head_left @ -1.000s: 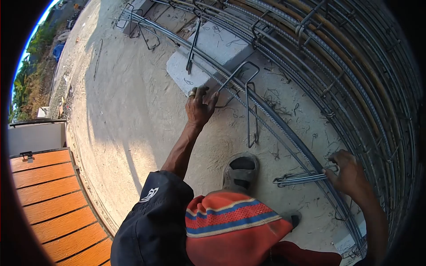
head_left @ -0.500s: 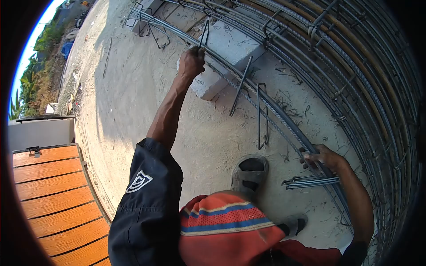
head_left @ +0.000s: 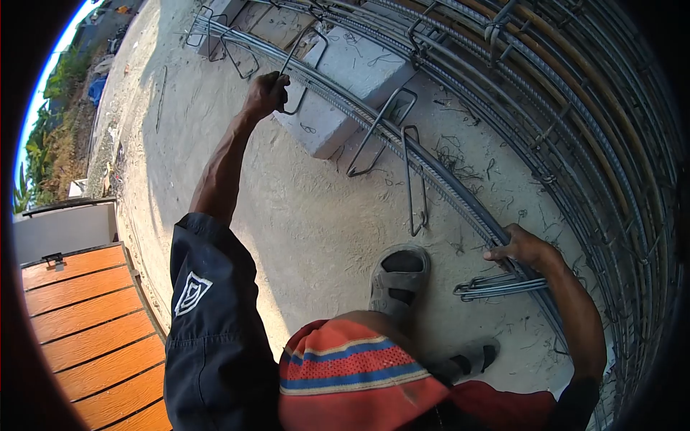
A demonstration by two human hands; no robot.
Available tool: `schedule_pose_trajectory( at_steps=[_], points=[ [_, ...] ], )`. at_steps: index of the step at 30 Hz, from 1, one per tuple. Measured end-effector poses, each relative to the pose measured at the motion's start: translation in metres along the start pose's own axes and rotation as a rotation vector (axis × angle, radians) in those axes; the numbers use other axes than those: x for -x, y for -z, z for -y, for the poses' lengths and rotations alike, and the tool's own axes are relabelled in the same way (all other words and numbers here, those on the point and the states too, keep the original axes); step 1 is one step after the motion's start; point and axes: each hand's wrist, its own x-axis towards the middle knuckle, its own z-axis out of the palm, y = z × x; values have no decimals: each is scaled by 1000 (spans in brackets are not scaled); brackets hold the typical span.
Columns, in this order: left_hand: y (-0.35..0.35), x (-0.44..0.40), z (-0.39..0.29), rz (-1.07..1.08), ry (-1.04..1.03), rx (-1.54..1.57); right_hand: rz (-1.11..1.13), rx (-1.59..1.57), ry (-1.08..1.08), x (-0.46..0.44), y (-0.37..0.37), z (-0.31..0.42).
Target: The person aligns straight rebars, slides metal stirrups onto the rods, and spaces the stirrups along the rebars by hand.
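My left hand (head_left: pixel 267 93) is closed around the near side of a bent steel stirrup (head_left: pixel 298 44), which loops around a long bundle of ribbed rebar (head_left: pixel 449 179). My right hand (head_left: pixel 527 248) wraps around the same bundle lower down, thumb on the near side; its other fingers are mostly hidden. Between my hands, a tilted stirrup (head_left: pixel 366 146) and a narrow hanging stirrup (head_left: pixel 410 188) sit on the bars. Several stirrups bunched together (head_left: pixel 496 286) lie just below my right hand.
A pale block (head_left: pixel 352 61) lies under the bars. Stacked rebar cages (head_left: pixel 575 108) fill the right side. Loose wire bits (head_left: pixel 453 161) litter the concrete ground. My sandalled foot (head_left: pixel 401 276) is close by. An orange slatted panel (head_left: pixel 93 330) stands at left; a red striped cap (head_left: pixel 359 373) fills the bottom.
My left hand has moved left, away from the bars, and its stirrup has swung open to view. The tilted stirrup between my hands has turned too. My right hand stays near the same spot.
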Motion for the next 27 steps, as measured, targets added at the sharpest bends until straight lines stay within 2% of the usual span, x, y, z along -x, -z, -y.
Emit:
schedule_pose_trajectory(
  at_steps=[5,9,12,15,18,20,22,24,27],
  points=[
    [7,-3,5,-4,-46,-28,35,-20,-2,-5,0,-6],
    [2,-4,15,-57,99,67,-35,-26,30,-3,-3,-8],
    [-9,1,8,-211,90,90,-18,-9,12,1,-3,0],
    [-31,5,14,-568,-58,-105,-28,3,22,2,-2,-3],
    [-52,35,-31,-830,-506,-588,-28,22,11,3,-2,0],
    [-91,73,-55,-557,-245,-171,-19,1,43,3,-2,-3],
    [-127,111,-74,-406,-148,-106,-14,3,66,-1,-2,-6],
    [-159,136,-83,-390,-151,-46,-20,17,75,-6,-1,-13],
    [-184,156,-99,-651,-256,-128,-58,85,108,-5,-1,-17]
  ],
)
